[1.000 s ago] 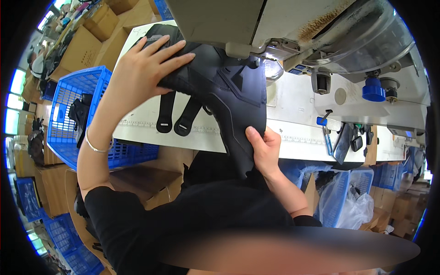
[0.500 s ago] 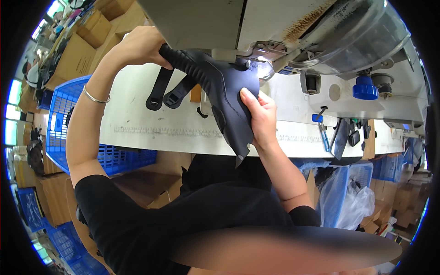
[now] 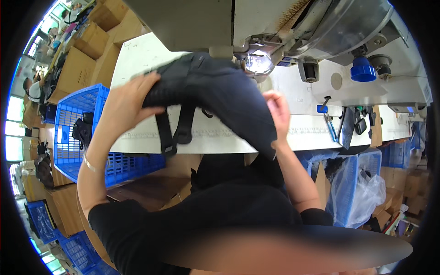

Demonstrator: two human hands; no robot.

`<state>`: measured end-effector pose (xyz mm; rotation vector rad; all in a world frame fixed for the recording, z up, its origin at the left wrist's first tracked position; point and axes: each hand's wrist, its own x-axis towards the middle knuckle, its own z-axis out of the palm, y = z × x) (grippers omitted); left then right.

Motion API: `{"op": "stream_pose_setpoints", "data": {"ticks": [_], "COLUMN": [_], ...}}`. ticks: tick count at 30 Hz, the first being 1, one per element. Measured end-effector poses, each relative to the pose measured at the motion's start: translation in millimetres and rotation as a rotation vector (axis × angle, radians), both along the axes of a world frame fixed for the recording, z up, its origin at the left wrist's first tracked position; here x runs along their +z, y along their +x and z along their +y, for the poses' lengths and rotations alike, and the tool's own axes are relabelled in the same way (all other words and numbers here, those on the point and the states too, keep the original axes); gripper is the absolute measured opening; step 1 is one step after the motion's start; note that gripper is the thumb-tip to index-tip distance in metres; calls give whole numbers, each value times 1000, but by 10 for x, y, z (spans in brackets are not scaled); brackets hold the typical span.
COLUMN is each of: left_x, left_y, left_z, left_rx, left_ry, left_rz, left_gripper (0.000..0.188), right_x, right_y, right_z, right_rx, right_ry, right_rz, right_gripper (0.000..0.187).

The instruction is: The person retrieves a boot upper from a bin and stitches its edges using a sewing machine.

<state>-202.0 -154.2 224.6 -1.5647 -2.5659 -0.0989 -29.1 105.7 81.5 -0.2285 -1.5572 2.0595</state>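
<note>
A black padded piece [image 3: 220, 89] with a ribbed section and a pointed lower end is held above the white table, slightly blurred. My left hand [image 3: 128, 101] grips its left end, thumb underneath and fingers over the top. At the right edge, my right hand [image 3: 279, 112] is closed on the piece, its fingers partly hidden behind it. Two black straps [image 3: 185, 123] with end fittings dangle below the left part. The sewing machine's head [image 3: 259, 27] is just beyond, with a bright light [image 3: 259, 64] near its needle area, which the piece partly hides.
A blue plastic basket [image 3: 78, 156] with black items stands left of the table [image 3: 211, 144]. Blue-handled snips [image 3: 329, 126] and dark pieces [image 3: 349, 126] lie at the right. Below are a plastic-lined blue crate [image 3: 348, 188] and cardboard boxes [image 3: 64, 208].
My left hand has come nearer and lower, turning the black piece and bringing its straps toward the table's near edge. My right hand has shifted slightly right with the piece.
</note>
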Motion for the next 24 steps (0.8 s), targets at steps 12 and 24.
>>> {"op": "stream_pose_setpoints", "data": {"ticks": [12, 24], "left_x": [-740, -815], "left_y": [784, 911], "left_z": [-1209, -771], "left_rx": [307, 101], "left_ry": [23, -63], "left_rz": [-1417, -1366], "left_gripper": [50, 38], "right_x": [145, 154], "right_y": [-69, -245], "right_z": [-774, -465], "right_rx": [243, 567], "right_ry": [551, 260], "right_rz": [-22, -440], "right_gripper": [44, 23]}}
